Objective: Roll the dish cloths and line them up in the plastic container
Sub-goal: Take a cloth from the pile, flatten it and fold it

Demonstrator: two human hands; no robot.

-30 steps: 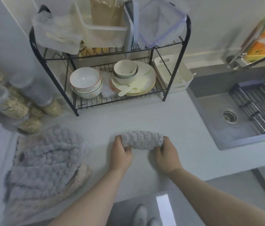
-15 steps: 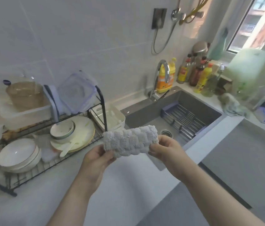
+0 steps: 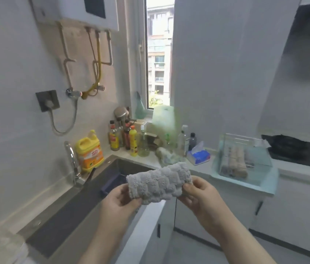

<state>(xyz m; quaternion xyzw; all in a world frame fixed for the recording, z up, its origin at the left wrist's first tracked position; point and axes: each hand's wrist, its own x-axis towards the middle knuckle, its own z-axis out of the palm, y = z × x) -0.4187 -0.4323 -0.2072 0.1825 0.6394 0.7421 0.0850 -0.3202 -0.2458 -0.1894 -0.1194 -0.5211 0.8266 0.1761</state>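
Sink (image 3: 85,197) at near left; clear plastic container (image 3: 261,159) on the far-right counter, with rolled cloths (image 3: 235,161) lying side by side inside it. Grey rolled dish cloth (image 3: 159,182) held in the air, roughly level, nearer than the container and well apart from it. Left hand (image 3: 120,202) grips its left end and right hand (image 3: 201,197) its right end, fingers curled round the roll.

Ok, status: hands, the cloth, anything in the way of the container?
Left hand and right hand each grip one end of rolled cloth, mid-air. Plastic container ahead on counter, other rolls already inside. Nothing seen in between.
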